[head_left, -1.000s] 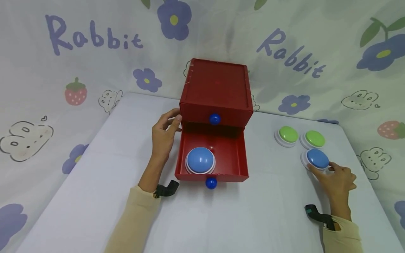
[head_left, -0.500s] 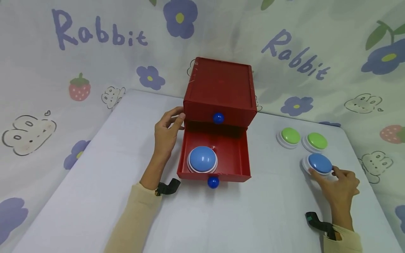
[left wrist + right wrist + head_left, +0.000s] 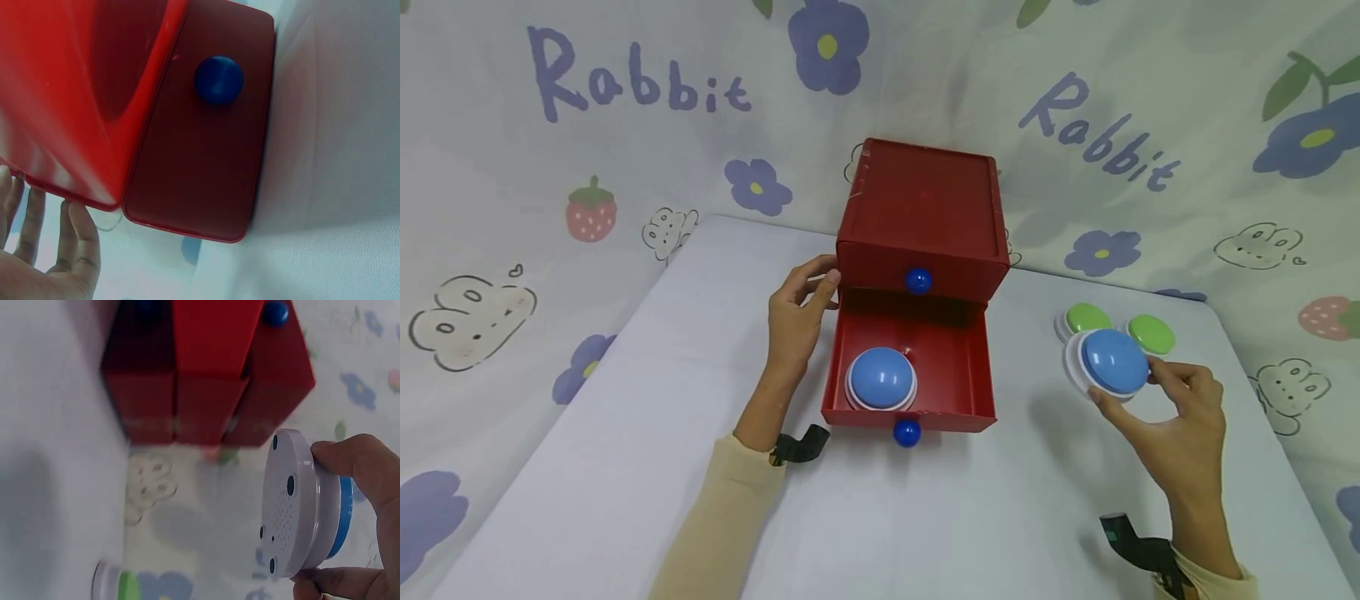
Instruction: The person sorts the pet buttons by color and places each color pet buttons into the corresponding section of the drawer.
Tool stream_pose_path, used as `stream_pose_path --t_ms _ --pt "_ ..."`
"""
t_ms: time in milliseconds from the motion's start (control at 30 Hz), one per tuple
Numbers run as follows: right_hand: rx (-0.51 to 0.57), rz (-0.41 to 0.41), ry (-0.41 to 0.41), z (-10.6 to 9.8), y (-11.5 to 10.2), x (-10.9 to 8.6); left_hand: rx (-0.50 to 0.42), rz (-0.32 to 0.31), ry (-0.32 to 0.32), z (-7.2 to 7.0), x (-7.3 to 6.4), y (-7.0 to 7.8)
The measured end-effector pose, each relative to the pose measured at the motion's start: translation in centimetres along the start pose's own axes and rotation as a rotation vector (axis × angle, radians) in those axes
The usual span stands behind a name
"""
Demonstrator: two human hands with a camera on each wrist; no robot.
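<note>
A blue push button with a white base (image 3: 1112,361) is lifted above the table. My right hand (image 3: 1187,425) pinches it by the base between thumb and fingers. In the right wrist view the button (image 3: 294,506) shows its white underside with dark feet and small holes. My left hand (image 3: 793,321) touches the left side of the red drawer cabinet (image 3: 925,200) with its fingertips. In the left wrist view the fingers (image 3: 84,240) lie against the cabinet's edge. A pulled-out drawer (image 3: 951,375) holds another blue push button (image 3: 882,379) on its left side.
Two green push buttons, the left one (image 3: 1086,317) and the right one (image 3: 1152,333), stand on the white table (image 3: 1037,517) behind the lifted button. A blue knob (image 3: 907,432) sticks out from the open drawer's front. A patterned cloth (image 3: 647,158) hangs behind the cabinet.
My right hand has raised the blue push button off the table and brought it leftward. The left hand stays against the cabinet; the drawer has not moved.
</note>
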State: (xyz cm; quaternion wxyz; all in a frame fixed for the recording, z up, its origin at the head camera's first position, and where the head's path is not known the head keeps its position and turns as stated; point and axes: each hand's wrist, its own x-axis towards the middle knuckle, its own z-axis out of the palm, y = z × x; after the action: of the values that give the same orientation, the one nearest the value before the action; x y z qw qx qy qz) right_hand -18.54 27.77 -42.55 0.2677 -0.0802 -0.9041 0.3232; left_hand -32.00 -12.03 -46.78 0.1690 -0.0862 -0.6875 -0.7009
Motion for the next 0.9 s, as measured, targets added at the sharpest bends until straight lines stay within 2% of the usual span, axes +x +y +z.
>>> stream_pose_path --t_ms 133,233,433,667,900 --pt "0.07 -0.135 -0.038 1.1 -2.4 -0.1 -0.002 -0.001 -0.001 0.0 0.0 0.0" --pt "0.114 -0.189 -0.07 1.9 -4.1 -0.1 -0.005 -0.006 -0.002 0.0 0.0 0.0" --pt "0.174 -0.238 -0.115 3.4 -6.9 -0.4 -0.003 -0.025 -0.001 0.1 0.0 0.2" --pt "0.189 -0.268 -0.163 5.0 -8.7 -0.9 0.005 -0.035 -0.007 0.4 -0.7 3.3" --pt "0.202 -0.287 -0.175 6.0 -9.5 -1.3 0.011 -0.038 -0.011 0.3 -0.6 3.5"
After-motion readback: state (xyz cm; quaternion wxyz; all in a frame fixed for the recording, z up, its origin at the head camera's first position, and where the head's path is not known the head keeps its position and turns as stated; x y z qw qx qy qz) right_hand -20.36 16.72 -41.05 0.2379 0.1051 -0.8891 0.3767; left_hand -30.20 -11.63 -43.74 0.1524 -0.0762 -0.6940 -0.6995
